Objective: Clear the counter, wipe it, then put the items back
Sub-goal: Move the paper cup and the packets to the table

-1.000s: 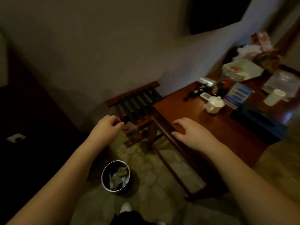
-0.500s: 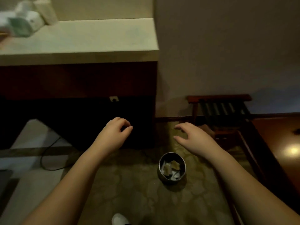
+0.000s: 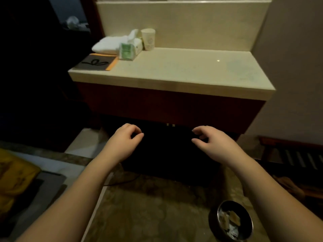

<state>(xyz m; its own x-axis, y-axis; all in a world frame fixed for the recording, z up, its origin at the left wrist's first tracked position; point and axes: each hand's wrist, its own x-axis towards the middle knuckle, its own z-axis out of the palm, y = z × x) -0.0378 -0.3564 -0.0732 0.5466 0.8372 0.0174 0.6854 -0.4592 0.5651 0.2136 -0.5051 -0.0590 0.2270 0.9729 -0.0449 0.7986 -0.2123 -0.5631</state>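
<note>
A pale stone counter [image 3: 183, 70] fills the upper middle of the head view. At its back left corner lie a folded white towel [image 3: 109, 44], a green and white tissue pack [image 3: 129, 48], a paper cup [image 3: 148, 39] and a dark mat with orange edge [image 3: 96, 62]. My left hand [image 3: 125, 142] and my right hand [image 3: 211, 142] hang in the air below the counter's front edge, in front of the dark cabinet. Both have loosely curled fingers and hold nothing.
A round metal waste bin [image 3: 231, 221] with paper scraps stands on the floor at lower right. A slatted wooden rack [image 3: 297, 154] stands at the right by the wall. Yellow fabric [image 3: 12, 177] lies at lower left.
The view has swung left from the wooden table to the stone counter, which now sits straight ahead. Both hands stayed empty and out in front.
</note>
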